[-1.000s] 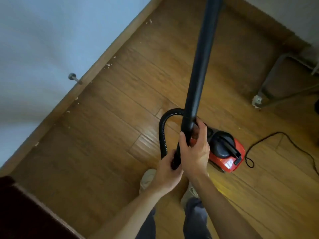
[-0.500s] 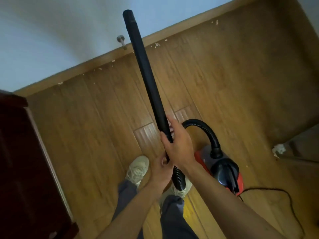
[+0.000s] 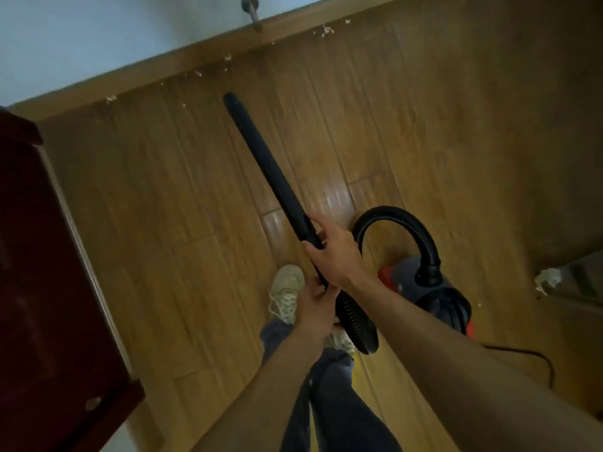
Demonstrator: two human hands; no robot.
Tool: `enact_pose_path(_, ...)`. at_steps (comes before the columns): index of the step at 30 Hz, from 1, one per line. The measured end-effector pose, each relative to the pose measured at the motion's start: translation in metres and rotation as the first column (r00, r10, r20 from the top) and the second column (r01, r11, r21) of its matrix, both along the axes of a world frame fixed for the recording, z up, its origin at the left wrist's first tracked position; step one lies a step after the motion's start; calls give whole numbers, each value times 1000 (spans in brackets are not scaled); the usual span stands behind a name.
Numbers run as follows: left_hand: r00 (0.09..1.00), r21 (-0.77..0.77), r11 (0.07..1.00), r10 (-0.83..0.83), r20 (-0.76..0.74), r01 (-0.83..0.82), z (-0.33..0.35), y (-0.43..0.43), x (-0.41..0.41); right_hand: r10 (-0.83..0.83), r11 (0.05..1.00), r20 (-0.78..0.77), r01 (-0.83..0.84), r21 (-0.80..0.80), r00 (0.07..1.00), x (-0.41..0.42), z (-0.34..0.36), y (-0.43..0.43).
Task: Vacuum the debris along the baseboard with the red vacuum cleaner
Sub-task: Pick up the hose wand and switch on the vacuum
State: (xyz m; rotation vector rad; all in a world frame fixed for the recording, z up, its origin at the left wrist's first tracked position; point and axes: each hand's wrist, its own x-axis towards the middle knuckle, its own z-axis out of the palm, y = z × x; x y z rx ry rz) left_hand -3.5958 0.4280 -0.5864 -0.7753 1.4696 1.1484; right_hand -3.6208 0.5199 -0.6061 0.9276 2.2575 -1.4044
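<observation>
Head | right hand [image 3: 332, 252], left hand [image 3: 315, 305] curled round wand [image 3: 267, 164] base | red vacuum cleaner [image 3: 434, 298] on their right

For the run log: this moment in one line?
stage: aiming | left hand: grips black wand low | right hand: grips it higher | tip: short of debris by baseboard | red vacuum cleaner: on floor

Items in view: one red vacuum cleaner [image 3: 437, 298], one wand [image 3: 267, 164], one hose [image 3: 408, 226], one power cord [image 3: 535, 357], two hands [image 3: 336, 252] [image 3: 315, 308], two shoes [image 3: 287, 291] [image 3: 342, 340], one doorstop [image 3: 251, 8], one cabinet [image 3: 42, 272], one baseboard [image 3: 163, 70] and about ten debris scraps [image 3: 325, 29].
</observation>
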Motion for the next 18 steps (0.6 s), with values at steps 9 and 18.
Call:
enact_pose_path(9,976,28,994,-108,189,105,-39,13,13,-30,1000,133,31,-4,991,22,-44,14)
enact_pose_path(18,960,-60,987,-132,245,151,-57,44,69,-168,986,175,164,39,970,88,-70,33)
